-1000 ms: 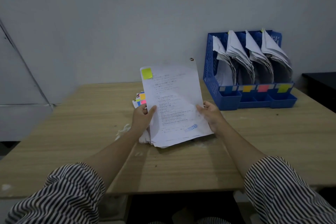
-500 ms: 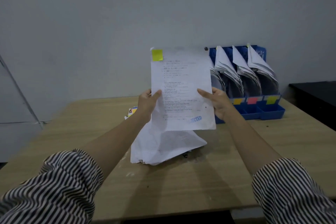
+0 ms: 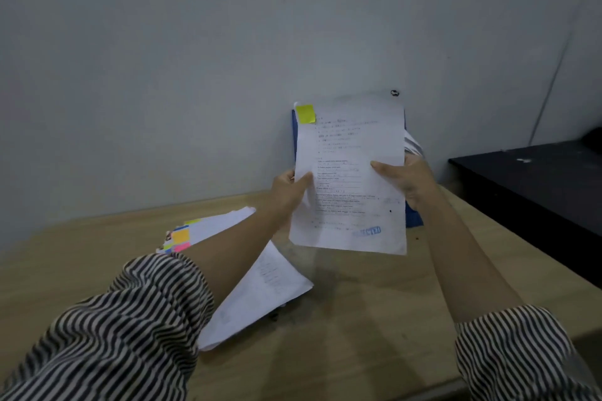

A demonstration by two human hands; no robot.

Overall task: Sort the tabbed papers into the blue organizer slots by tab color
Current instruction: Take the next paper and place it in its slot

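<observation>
Right now I hold 1 printed sheet (image 3: pixel 348 179) upright in the air above the far edge of the table (image 3: pixel 374 319), my left hand (image 3: pixel 288 190) pinching its left margin and my right hand (image 3: pixel 408 181) pinching the right. A yellow tab (image 3: pixel 305 114) marks its top left corner. It hides most of the blue organizer (image 3: pixel 413 218) behind it. By the table's left edge, under my left arm, lies the stack of tabbed papers (image 3: pixel 257 283).

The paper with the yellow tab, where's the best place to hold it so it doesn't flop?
Hold the paper at its two long side edges around the middle, coming in from each side, as the left hand and right hand do. It stands upright and is thin, so a grip on both sides probably keeps it flat and leaves the yellow tab visible.
</observation>
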